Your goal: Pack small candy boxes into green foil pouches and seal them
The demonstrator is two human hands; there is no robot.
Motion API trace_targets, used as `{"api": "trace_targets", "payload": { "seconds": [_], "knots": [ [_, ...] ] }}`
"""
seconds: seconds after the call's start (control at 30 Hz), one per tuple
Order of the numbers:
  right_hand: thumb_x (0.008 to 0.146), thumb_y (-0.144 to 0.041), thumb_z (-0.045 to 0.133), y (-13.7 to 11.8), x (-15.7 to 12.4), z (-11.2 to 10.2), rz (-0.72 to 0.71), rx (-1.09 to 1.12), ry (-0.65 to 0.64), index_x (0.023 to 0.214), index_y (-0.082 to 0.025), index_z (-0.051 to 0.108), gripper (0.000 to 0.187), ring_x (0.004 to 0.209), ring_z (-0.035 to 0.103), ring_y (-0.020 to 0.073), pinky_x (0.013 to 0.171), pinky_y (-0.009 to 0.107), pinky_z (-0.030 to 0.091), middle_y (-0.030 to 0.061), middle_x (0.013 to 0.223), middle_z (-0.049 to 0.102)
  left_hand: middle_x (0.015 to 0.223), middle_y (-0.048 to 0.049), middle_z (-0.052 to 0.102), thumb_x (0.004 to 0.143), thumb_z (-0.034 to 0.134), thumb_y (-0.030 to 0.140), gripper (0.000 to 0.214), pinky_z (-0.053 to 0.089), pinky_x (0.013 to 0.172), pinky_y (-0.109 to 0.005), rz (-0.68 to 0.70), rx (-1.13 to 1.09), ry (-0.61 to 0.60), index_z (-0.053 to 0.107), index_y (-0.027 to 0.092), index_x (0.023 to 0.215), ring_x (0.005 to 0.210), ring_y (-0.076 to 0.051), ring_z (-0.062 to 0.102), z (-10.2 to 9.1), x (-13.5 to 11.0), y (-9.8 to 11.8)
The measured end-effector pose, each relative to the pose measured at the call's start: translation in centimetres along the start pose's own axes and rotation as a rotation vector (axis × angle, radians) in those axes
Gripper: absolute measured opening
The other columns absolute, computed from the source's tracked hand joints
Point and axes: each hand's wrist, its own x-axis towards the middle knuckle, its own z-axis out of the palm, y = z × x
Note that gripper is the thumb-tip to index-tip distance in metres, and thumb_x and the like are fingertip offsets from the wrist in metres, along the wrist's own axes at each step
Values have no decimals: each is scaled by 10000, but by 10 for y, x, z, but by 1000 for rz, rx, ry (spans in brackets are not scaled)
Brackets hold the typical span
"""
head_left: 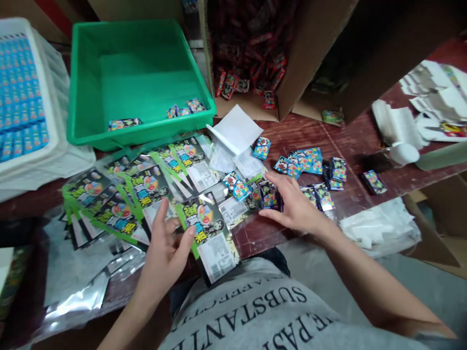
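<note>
My left hand (166, 250) pinches the edge of a printed plastic pouch (209, 233) with a green strip and a white label, held tilted over the table's near edge. More such pouches (120, 194) lie fanned out on the table beside it. My right hand (292, 201) rests on the table with fingers stretched toward small colourful packets (268, 194) lying near its fingertips. Other small packets (302, 163) are scattered just beyond that hand.
A green plastic bin (87, 78) holding a few packets stands at the back left, beside a white crate (47, 141) of blue packets. An open cardboard box (314, 43) of red packets stands behind. White paper pieces (430, 92) and clear bags (379, 226) lie at the right.
</note>
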Motion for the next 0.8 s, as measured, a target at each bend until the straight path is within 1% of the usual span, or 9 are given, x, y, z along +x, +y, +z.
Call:
{"api": "trace_targets", "payload": {
  "seconds": [0.07,0.17,0.23,0.3,0.4,0.5,0.6,0.67,0.8],
  "knots": [
    [793,-608,783,18,10,-21,-67,-242,-127,1606,-223,264,1038,1521,264,436,1215,670,268,170,1662,313,1167,-143,665,908,671,513,909,629,795,-524,23,294,-35,181,300,1644,874,-314,714,-20,-2,8],
    [784,-544,803,30,24,-34,-117,-365,-291,1627,-210,210,1084,1460,344,450,1168,691,299,186,1592,422,1538,-166,482,815,757,547,948,381,1094,-751,297,665,-108,297,333,1615,1327,-513,510,-41,5,28],
    [810,-477,781,30,35,-33,-163,-384,-331,1625,-179,217,1035,1371,442,440,1130,672,345,201,1510,506,1644,-68,384,819,776,391,881,231,1189,-753,542,701,-387,342,405,1585,1464,-479,379,-40,14,40],
    [815,-425,765,27,46,-30,-211,-390,-334,1621,-144,225,1010,1297,494,431,1092,642,388,215,1474,526,1639,4,404,824,718,169,840,192,1244,-680,705,649,-727,391,453,1544,1506,-371,370,-27,25,48],
    [806,-395,769,25,65,-25,-284,-363,-329,1623,-120,208,1029,1262,515,414,1056,586,432,221,1456,533,1515,7,572,804,607,-4,806,208,1278,-553,760,576,-960,490,429,1473,1468,-257,457,-2,44,55],
    [812,-401,778,29,82,-21,-368,-312,-337,1631,-107,163,1066,1257,526,390,1056,536,443,214,1409,567,1347,-53,690,829,649,80,694,247,1262,-526,775,579,-900,531,351,1457,1347,-273,583,7,53,68],
    [804,-417,808,35,97,-15,-435,-265,-357,1636,-80,81,1156,1256,533,372,1092,509,430,208,1403,577,1381,-152,641,769,792,441,804,375,1147,-586,703,725,-704,502,249,1493,1268,-398,597,-2,45,79],
    [784,-483,828,38,105,-9,-462,-226,-367,1638,-77,30,1237,1294,515,380,1118,515,411,223,1455,538,1379,-190,625,687,800,632,947,463,1024,-579,582,821,-565,506,215,1484,1202,-440,607,-9,33,76],
    [716,-661,822,37,113,4,-496,-158,-378,1640,-89,9,1358,1358,470,424,1120,567,400,273,1566,410,1252,-215,660,716,757,684,991,516,919,-541,355,906,-402,455,144,1490,1071,-416,648,-14,4,51]
  ]
}}
